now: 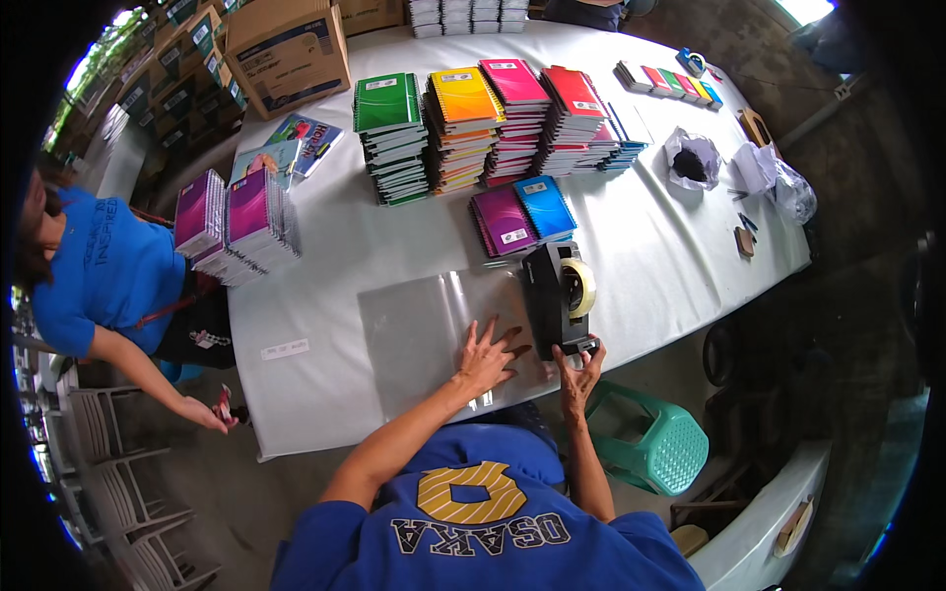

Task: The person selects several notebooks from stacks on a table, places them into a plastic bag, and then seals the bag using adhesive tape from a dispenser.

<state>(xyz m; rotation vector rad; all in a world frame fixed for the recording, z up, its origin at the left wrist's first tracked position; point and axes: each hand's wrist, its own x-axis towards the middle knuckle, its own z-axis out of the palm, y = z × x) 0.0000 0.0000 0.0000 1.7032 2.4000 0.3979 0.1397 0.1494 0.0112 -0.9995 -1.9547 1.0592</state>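
Note:
My left hand (483, 360) lies flat with spread fingers on a clear plastic sheet (404, 335), which rests on the white-covered table. Along the sheet's right edge stands a black tape dispenser (548, 305) carrying a roll of clear yellowish tape (583, 287). My right hand (579, 372) is closed around the near end of that dispenser, by its cutting edge; whether a tape end is between the fingers cannot be made out. Just beyond the dispenser lie a purple spiral notebook (505, 223) and a blue spiral notebook (547, 207), side by side on a small pile.
Tall stacks of green (388, 102), yellow (461, 98), pink (514, 81) and red notebooks (574, 94) stand farther back. Purple notebook stacks (258, 212) sit at left, near a person in blue (108, 261). A green stool (650, 438) stands right of me.

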